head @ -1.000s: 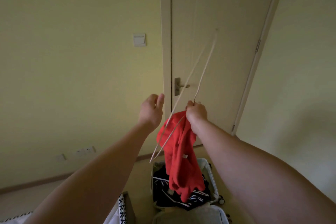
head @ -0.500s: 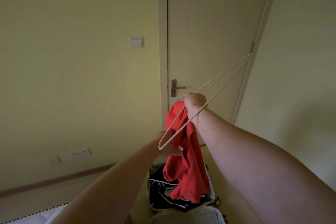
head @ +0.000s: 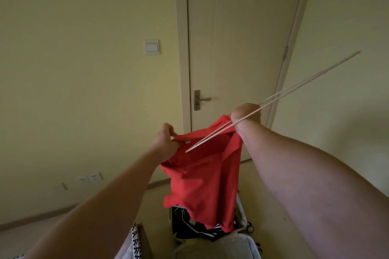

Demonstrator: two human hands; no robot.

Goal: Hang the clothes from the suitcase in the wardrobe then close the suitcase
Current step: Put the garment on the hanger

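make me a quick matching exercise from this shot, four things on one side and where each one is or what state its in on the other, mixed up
Things:
1. red shirt
2. hanger
3. suitcase
4. door

States or places:
A. shut, handle on its left side
B. open on the floor, dark clothes inside
C. stretched between both hands
D. thin and pale, gripped by the right hand alone

Pairs: 1-C, 2-D, 3-B, 4-A

Pale yellow walls point(head: 84, 90), a closed cream door point(head: 237, 48) with metal handle point(head: 202, 99), a light switch point(head: 152, 47), beige floor point(head: 155, 206).
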